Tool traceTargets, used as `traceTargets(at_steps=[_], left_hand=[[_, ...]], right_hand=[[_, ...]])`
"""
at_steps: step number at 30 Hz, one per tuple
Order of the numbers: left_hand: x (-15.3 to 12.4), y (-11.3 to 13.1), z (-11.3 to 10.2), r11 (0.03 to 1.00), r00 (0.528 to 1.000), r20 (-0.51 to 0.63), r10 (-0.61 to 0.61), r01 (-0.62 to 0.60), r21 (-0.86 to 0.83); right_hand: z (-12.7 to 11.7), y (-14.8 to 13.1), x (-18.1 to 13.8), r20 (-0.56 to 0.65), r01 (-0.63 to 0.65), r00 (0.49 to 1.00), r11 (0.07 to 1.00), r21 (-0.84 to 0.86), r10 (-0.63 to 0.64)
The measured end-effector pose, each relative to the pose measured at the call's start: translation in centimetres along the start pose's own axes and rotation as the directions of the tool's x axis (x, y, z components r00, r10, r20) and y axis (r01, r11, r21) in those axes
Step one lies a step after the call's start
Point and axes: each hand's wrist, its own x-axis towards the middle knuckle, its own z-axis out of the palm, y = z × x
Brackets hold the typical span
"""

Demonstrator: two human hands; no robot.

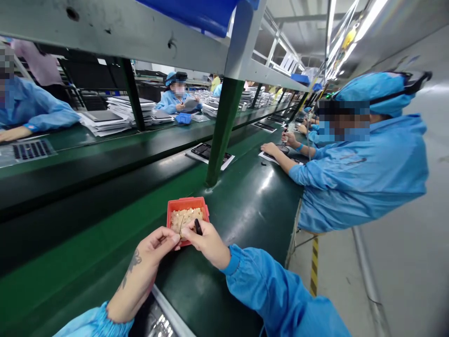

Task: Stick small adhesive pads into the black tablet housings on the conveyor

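A small orange tray (174,204) holding several small pale parts sits on the dark green conveyor belt (245,206) right in front of me. My left hand (159,243) is at the tray's near left edge, its fingers pinched together on something too small to make out. My right hand (206,241) rests at the tray's near right corner, closed on a thin dark tool, likely tweezers (198,227), whose tip points toward the parts. Both my sleeves are blue.
A green post (222,131) rises from the belt just behind the tray. A co-worker in blue (365,164) sits close on the right, hands on a flat device (277,154). Another device (209,153) lies on the belt; stacks of panels (115,114) across.
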Motion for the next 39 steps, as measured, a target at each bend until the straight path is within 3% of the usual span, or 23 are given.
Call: traceTargets(at_steps=[5, 8, 10, 12, 14, 16, 19, 21, 24, 26, 30, 39], left_hand=[[0.5, 0.3, 0.0, 0.997, 0.995, -0.098, 0.028, -0.035, -0.073], [1.3, 0.2, -0.4, 0.974, 0.960, -0.221, 0.171, -0.130, 0.187], [2.1, 0.2, -0.6, 0.858, 0.921, -0.219, 0.322, -0.186, 0.478], [2.9, 0.1, -0.6, 0.671, 0.888, -0.119, 0.445, -0.243, 0.701], [3.6, 0.0, -0.6, 0.515, 0.868, -0.006, 0.496, -0.289, 0.807], [4.0, -0.2, -0.6, 0.449, 0.865, 0.081, 0.496, -0.335, 0.828], [4.0, -0.5, -0.6, 0.517, 0.856, 0.117, 0.503, -0.407, 0.753], [3.6, -0.3, -0.5, 0.659, 0.884, 0.063, 0.463, -0.391, 0.642], [2.7, 0.3, -0.1, 0.912, 0.972, -0.021, 0.234, -0.212, 0.350], [2.2, 0.8, 0.2, 0.985, 0.995, -0.009, 0.102, -0.099, 0.140], [1.6, 1.5, 0.6, 0.998, 0.998, 0.042, 0.048, -0.047, -0.040], [1.3, 1.7, 0.4, 0.996, 0.999, 0.001, 0.052, -0.052, 0.071]], right_hand=[[-0.2, 0.4, 0.3, -0.171, 0.034, 0.985, 0.998, 0.058, -0.023], [-0.5, 0.5, 0.6, -0.239, 0.063, 0.970, 0.993, 0.098, -0.038], [-0.6, 0.5, 0.7, -0.248, 0.071, 0.968, 0.991, 0.117, -0.040], [-0.6, 0.5, 0.8, -0.243, 0.074, 0.969, 0.989, 0.127, -0.041], [-0.6, 0.5, 0.8, -0.237, 0.075, 0.971, 0.989, 0.129, -0.043], [-0.6, 0.5, 0.8, -0.234, 0.076, 0.971, 0.990, 0.122, -0.045], [-0.6, 0.5, 0.8, -0.223, 0.071, 0.974, 0.992, 0.100, -0.047], [-0.6, 0.5, 0.7, -0.196, 0.061, 0.980, 0.995, 0.084, -0.044], [-0.5, 0.4, 0.5, -0.134, 0.040, 0.990, 0.997, 0.069, -0.031], [-0.4, 0.3, 0.4, -0.100, 0.027, 0.995, 0.998, 0.064, -0.021], [-0.5, 0.3, 0.4, -0.064, 0.012, 0.998, 0.999, 0.042, -0.009], [-0.7, 0.5, 0.7, -0.101, 0.076, 0.991, 0.993, -0.092, -0.086]])
